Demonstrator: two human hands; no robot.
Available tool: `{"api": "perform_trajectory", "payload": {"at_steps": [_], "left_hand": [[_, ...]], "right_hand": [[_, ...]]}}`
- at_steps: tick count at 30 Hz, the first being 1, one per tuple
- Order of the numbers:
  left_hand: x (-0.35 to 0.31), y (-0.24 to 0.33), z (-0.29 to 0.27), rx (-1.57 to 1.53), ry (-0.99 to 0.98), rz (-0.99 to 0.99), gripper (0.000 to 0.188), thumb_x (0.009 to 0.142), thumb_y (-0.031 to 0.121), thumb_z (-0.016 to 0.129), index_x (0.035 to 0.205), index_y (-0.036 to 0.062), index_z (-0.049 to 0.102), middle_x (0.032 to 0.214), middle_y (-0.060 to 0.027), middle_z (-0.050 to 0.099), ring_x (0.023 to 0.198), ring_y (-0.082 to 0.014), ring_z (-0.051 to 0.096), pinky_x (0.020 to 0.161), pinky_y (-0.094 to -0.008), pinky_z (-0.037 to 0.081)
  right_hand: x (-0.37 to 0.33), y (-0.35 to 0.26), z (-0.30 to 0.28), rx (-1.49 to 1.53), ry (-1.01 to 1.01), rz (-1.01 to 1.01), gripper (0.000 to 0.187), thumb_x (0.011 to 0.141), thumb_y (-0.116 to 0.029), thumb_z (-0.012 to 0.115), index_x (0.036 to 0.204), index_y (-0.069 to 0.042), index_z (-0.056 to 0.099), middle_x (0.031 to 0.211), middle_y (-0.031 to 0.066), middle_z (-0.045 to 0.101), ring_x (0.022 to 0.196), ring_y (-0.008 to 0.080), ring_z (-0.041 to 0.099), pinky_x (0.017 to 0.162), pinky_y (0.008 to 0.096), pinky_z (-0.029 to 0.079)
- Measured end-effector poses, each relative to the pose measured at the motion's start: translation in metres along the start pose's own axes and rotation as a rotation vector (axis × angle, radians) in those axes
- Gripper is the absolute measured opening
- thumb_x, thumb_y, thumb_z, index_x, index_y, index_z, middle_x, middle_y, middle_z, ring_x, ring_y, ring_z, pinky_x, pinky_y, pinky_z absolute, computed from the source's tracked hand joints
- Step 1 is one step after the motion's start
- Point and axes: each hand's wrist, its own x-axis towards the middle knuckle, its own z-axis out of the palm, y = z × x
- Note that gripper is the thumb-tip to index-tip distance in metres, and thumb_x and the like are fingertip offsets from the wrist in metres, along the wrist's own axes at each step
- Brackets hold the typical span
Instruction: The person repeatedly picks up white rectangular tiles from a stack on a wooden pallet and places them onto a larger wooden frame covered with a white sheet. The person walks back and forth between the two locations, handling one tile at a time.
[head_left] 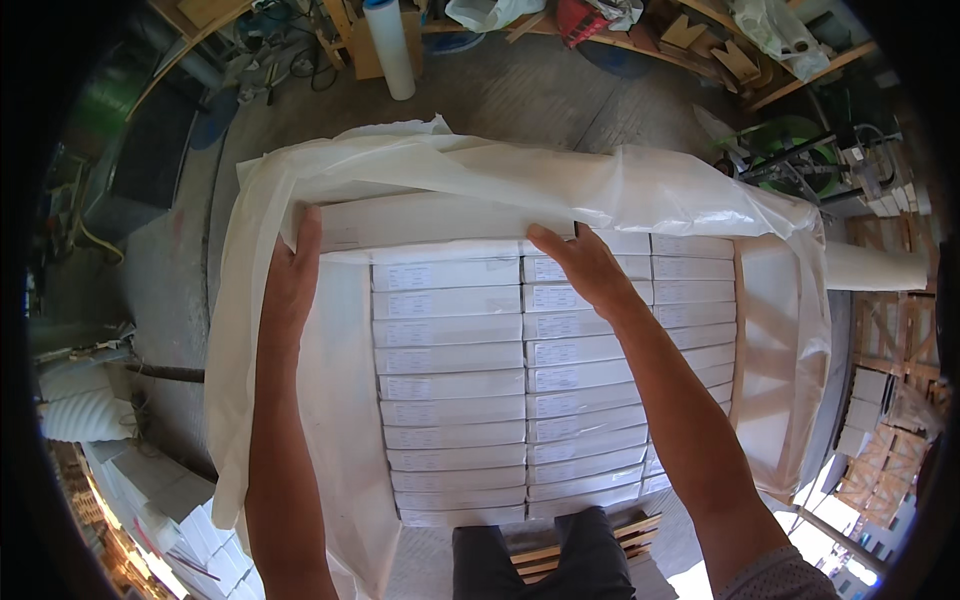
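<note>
A long, flat white box (430, 222) lies along the far side of a large liner of translucent plastic film (690, 195). At its left end is my left hand (290, 265), thumb up and other fingers mostly hidden. My right hand (590, 268) grips its right end, thumb on top and fingers out of sight behind. Nearer to me, flat white boxes (450, 330) with small printed labels stand in columns of several layers inside the liner. The film rises around them on the left, far and right sides.
A white roll with a blue end (390, 55) stands upright on the floor beyond the liner. Another pale roll (875, 268) juts out at the right. Wooden pallets (885, 460) are at the far right; white boxes (170, 490) are stacked at lower left. Shelving with scraps lines the back.
</note>
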Motion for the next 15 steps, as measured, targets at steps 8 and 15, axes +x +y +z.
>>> {"api": "perform_trajectory", "payload": {"at_steps": [8, 15], "left_hand": [[0.021, -0.079, 0.021, 0.503, -0.02, 0.645, 0.062, 0.084, 0.021, 0.063, 0.138, 0.0123, 0.035, 0.136, -0.0134, 0.042, 0.121, -0.0316, 0.044, 0.099, -0.0408, 0.038], [0.02, -0.075, 0.016, 0.504, -0.008, 0.588, 0.062, 0.082, 0.021, 0.066, 0.136, 0.0078, 0.038, 0.124, -0.0182, 0.051, 0.112, -0.0322, 0.051, 0.095, -0.0377, 0.043]], "right_hand": [[0.012, -0.005, -0.003, 0.086, 0.075, 0.021, 0.081, 0.074, -0.057, 0.064, 0.117, 0.01, 0.05, 0.111, 0.0248, 0.056, 0.107, 0.0302, 0.053, 0.09, 0.0374, 0.042], [0.022, 0.07, -0.028, 0.741, -0.04, 0.151, 0.041, 0.083, -0.025, 0.06, 0.109, 0.006, 0.055, 0.107, 0.0114, 0.058, 0.105, 0.0195, 0.052, 0.089, 0.0299, 0.041]]}}
